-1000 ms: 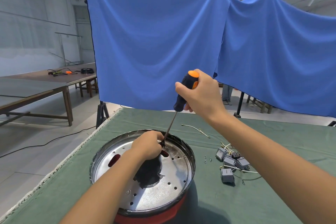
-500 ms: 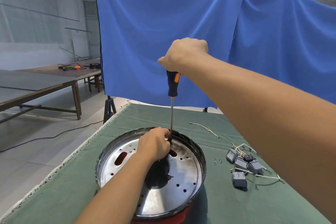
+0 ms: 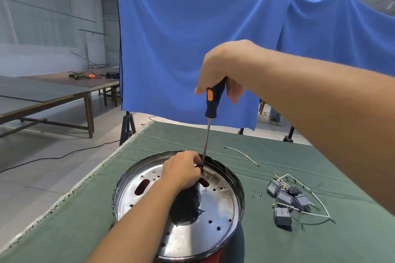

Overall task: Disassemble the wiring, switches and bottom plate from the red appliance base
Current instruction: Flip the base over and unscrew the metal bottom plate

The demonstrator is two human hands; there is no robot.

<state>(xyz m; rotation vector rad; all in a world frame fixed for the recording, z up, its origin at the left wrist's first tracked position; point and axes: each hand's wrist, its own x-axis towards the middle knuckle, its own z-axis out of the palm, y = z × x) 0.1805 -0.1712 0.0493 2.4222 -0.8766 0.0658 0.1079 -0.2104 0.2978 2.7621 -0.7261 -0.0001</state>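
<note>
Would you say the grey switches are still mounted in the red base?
No, the grey switches lie loose with white wires on the green cloth, right of the red base.

Right forearm enters from the right edge and slopes up and leftward, bare, to a wrist bent downward. Right hand [image 3: 224, 68] is raised, knuckles uppermost, with fingers and thumb curled around the top of the screwdriver [image 3: 211, 102] handle; the thumb tip shows at the handle's left side. Left forearm rises from the bottom edge, bare, toward the upper right. Left hand [image 3: 181, 171] lies back-up, low, inside the base, fingers bent downward, with fingertips gathered at the foot of the screwdriver shaft; whether they pinch anything cannot be told. The right hand is held well above the left.
</note>
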